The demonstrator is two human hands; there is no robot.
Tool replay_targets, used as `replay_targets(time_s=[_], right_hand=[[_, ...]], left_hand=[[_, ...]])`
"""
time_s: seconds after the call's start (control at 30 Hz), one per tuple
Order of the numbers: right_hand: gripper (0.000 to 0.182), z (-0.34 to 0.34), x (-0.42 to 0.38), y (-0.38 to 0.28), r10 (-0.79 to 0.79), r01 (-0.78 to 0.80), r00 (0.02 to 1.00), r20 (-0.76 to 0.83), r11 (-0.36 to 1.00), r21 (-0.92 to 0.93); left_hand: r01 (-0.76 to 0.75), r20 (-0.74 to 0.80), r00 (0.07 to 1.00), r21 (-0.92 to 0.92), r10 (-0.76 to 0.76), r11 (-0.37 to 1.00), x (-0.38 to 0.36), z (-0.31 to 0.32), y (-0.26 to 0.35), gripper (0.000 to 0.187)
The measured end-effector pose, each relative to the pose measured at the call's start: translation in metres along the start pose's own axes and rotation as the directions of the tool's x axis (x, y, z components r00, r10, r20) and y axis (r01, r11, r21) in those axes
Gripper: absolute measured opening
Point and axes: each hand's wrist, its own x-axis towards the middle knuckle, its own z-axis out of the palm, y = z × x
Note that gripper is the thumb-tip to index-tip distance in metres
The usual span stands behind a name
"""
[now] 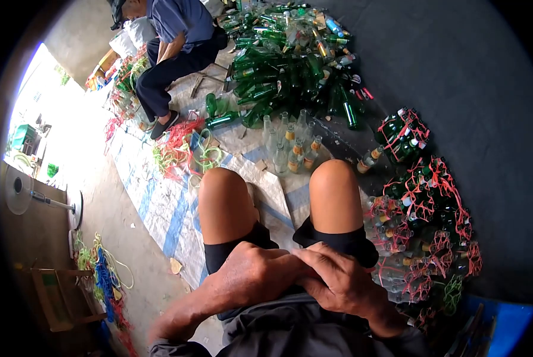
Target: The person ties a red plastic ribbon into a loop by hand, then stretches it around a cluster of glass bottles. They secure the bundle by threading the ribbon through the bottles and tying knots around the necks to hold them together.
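Note:
My left hand (257,271) and my right hand (341,276) meet over my lap, just behind my bare knees. The fingers of both hands are curled and their tips touch each other. Whatever may be between the fingers is hidden or too small to make out. In front of my knees, a group of clear glass bottles (280,157), some with orange labels, stands upright on the white and blue sheet (159,208). To the right lie bundles of bottles (406,134) tied with red string.
A large heap of green bottles (266,77) lies ahead. A seated person (183,30) bends forward at the upper left. Red and green strings (180,149) lie on the sheet. A fan (25,190), wooden stool (58,297) and hanging strings (105,273) are at left.

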Motion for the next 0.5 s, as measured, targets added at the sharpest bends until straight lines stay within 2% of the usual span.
replay_targets(time_s=[0.07, 0.1, 0.17, 0.27, 0.43, 0.5], right_hand=[[0.049, 0.003, -0.001, 0.003, -0.007, 0.008, 1.000, 0.025, 1.000, -0.017], [0.043, 0.006, 0.001, 0.003, -0.037, 0.037, 0.999, -0.019, 0.999, 0.014], [0.042, 0.013, -0.004, 0.005, 0.005, -0.005, 1.000, -0.005, 0.999, 0.041], [0.038, 0.021, -0.009, 0.009, 0.042, -0.042, 0.999, 0.002, 0.993, 0.106], [0.036, 0.032, -0.015, 0.011, 0.089, -0.100, 0.994, 0.060, 0.972, 0.211], [0.035, 0.036, -0.019, 0.014, 0.090, -0.106, 0.991, 0.104, 0.980, 0.170]], left_hand=[[0.037, -0.030, 0.999, -0.097, -0.040, 0.995, -0.002, -0.001, -0.002, 0.013], [0.059, 0.013, 0.998, -0.098, -0.058, 0.993, -0.003, -0.001, -0.003, 0.013], [0.104, 0.097, 0.991, -0.105, -0.094, 0.989, -0.010, -0.001, -0.007, 0.012], [0.135, 0.139, 0.983, -0.128, -0.117, 0.982, -0.016, 0.002, -0.011, 0.010], [0.123, 0.103, 0.989, -0.172, -0.106, 0.977, -0.024, 0.003, -0.009, 0.011], [0.123, 0.100, 0.989, -0.179, -0.106, 0.976, -0.029, 0.004, -0.009, 0.011]])
